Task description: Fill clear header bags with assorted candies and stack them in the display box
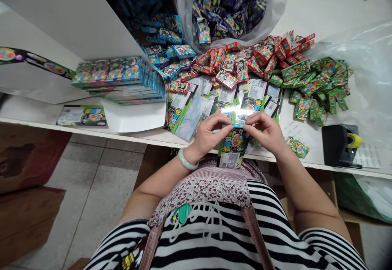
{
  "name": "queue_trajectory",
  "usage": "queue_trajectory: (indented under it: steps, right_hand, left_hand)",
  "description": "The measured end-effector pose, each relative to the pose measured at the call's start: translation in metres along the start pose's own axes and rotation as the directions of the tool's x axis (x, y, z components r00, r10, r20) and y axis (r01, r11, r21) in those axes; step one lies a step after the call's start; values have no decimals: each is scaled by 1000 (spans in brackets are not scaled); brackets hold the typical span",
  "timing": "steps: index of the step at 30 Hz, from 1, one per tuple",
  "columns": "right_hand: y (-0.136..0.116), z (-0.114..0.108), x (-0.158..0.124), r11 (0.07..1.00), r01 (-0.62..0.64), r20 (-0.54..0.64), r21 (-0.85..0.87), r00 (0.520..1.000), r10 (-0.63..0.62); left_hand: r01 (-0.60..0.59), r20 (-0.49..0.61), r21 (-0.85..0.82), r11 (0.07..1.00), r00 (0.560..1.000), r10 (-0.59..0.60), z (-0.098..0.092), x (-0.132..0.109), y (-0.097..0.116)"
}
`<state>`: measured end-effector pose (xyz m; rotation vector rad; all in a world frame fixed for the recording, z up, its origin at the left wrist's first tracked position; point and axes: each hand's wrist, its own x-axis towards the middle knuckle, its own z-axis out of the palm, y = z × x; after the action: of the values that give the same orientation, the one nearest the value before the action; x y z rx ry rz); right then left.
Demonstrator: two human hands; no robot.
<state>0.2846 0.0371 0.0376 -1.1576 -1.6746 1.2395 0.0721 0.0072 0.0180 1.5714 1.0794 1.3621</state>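
Okay, from the head cam: left hand point(208, 134) and right hand point(266, 133) both have a narrow pinch grip, fingertips on the top edge of a green printed card point(232, 151) that hangs just past the table point(309, 29) edge. More cards point(220, 106) lie fanned right ahead, with red boxes point(241, 63) and green boxes point(315, 86) piled behind, a bag point(280, 0) of blue boxes point(228, 12) beyond, and a tape dispenser point(339, 143) off to the right.

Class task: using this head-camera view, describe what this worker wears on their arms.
Black-and-white striped short sleeves end above the bare left arm and right arm; a pale green bangle circles the left wrist. No gloves show.
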Motion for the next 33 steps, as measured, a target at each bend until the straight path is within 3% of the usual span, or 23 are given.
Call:
queue_trajectory:
  steps: [6, 10, 15, 20, 24, 28, 33]
  right_hand:
    - [-14, 1, 15, 954, -231, 138, 193, 969, 207]
    - [-15, 1, 15, 942, -265, 173, 208, 957, 232]
    - [-15, -4, 7, 981, -171, 182, 92, 971, 152]
    - [-11, -4, -9, 999, 23, 125, -27, 992, -19]
    - [2, 5, -23, 972, 171, 2, -161, 985, -173]
    - [15, 15, -29, 925, 267, -35, -269, 957, -286]
    - [17, 21, -30, 914, 289, -52, -285, 948, -315]
  left_hand:
    - [207, 49, -100, 973, 978, -203, 1, 16, 13]
    - [264, 60, -129, 956, 964, -258, -2, 16, 12]
    - [184, 165, -127, 975, 973, -162, -10, 14, 9]
    - [41, 277, -43, 998, 960, -28, -20, 10, 10]
    - [-48, 245, 18, 999, 969, 43, -19, -2, 3]
    - [-11, 133, 70, 998, 991, 1, -10, -11, -5]
    - [-86, 175, 119, 989, 982, 64, -9, -7, -5]
